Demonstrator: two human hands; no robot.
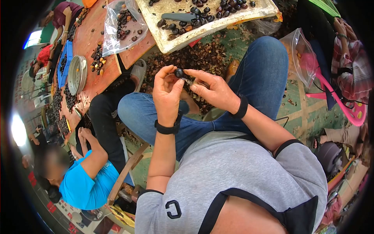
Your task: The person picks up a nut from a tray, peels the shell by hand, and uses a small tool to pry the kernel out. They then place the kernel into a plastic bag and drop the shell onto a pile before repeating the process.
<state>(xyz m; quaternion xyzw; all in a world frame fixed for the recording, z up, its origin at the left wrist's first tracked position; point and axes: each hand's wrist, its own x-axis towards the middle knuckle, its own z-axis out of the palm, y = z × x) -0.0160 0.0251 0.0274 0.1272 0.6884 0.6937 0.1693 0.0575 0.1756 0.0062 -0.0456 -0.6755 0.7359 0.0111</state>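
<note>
In front of my knees, my left hand [167, 91] pinches a dark, glossy nut [179, 73] between thumb and fingers. My right hand [213, 89] meets it from the right, its fingers closed on a small metal blade [188, 81] whose tip is at the nut's lower side. Most of that tool is hidden in the fingers. Beyond both hands stands a dirty white foam tray [165, 45] holding several similar dark nuts [198, 18] and a grey flat-handled tool [178, 16].
Shell scraps [163, 58] cover the floor below the tray. A wooden table [87, 27] at left bears a plastic bag of nuts [124, 29], a metal round pan [77, 74] and a blue tray [65, 64]. A person in a blue shirt [87, 181] sits at left; a pink stool [331, 87] stands right.
</note>
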